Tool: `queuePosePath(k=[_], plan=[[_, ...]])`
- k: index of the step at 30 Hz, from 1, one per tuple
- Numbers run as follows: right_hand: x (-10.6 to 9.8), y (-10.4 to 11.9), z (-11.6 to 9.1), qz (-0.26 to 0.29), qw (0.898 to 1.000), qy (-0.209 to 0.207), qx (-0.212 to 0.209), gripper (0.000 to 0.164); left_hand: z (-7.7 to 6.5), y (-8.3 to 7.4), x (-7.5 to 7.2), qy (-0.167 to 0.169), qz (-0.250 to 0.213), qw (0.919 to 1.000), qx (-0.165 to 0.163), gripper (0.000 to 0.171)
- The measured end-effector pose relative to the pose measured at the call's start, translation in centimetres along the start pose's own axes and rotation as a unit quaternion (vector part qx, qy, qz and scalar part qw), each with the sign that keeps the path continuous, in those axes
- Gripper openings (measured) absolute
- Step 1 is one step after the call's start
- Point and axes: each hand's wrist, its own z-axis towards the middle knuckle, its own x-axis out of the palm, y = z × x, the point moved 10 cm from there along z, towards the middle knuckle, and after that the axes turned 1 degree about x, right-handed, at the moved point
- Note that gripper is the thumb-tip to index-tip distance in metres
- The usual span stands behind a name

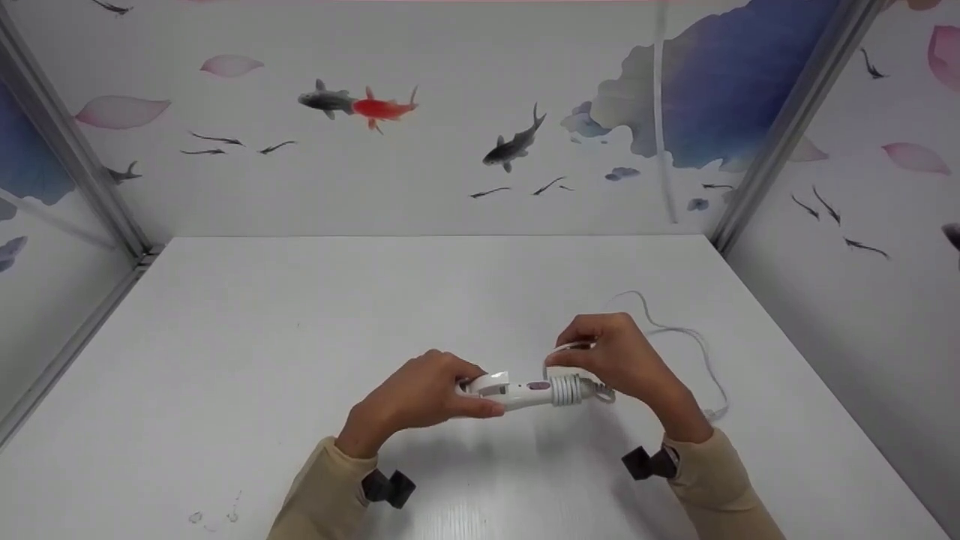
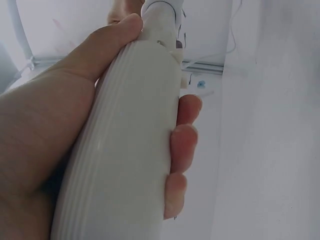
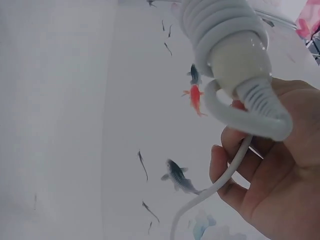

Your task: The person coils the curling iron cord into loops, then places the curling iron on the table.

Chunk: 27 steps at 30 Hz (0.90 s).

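A white hair curler (image 1: 525, 395) with a small purple button lies crosswise between the hands in the head view. My left hand (image 1: 424, 390) grips its left part, thumb along the near side. In the left wrist view the fingers wrap round its broad, ridged white body (image 2: 127, 140). Several turns of the white power cord (image 1: 568, 390) circle the handle's right end. Just above those coils, my right hand (image 1: 619, 356) pinches the cord between thumb and fingers. The right wrist view shows a loop at the cord's ribbed sleeve (image 3: 260, 100) and a length of cord running past the curled fingers.
The loose rest of the cord (image 1: 705, 352) trails over the white table (image 1: 300, 322) to the right of my right hand. White panels printed with fish and petals (image 1: 450, 172) stand at the back and both sides, with metal posts (image 1: 795, 127) at the corners.
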Motion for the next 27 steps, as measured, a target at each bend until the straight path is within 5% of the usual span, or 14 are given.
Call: queuePosePath(k=[9, 27], plan=[[0.1, 3.1, -0.6, -0.022, 0.997, -0.027, -0.070, 0.007, -0.1, 0.8, -1.2, -0.062, 0.034, 0.9963, -0.048, 0.041], [1.7, 3.5, -0.3, -0.007, 0.995, 0.030, -0.094, 0.033, -0.9, 2.0, -4.0, -0.187, -0.006, 0.9748, -0.121, 0.043]])
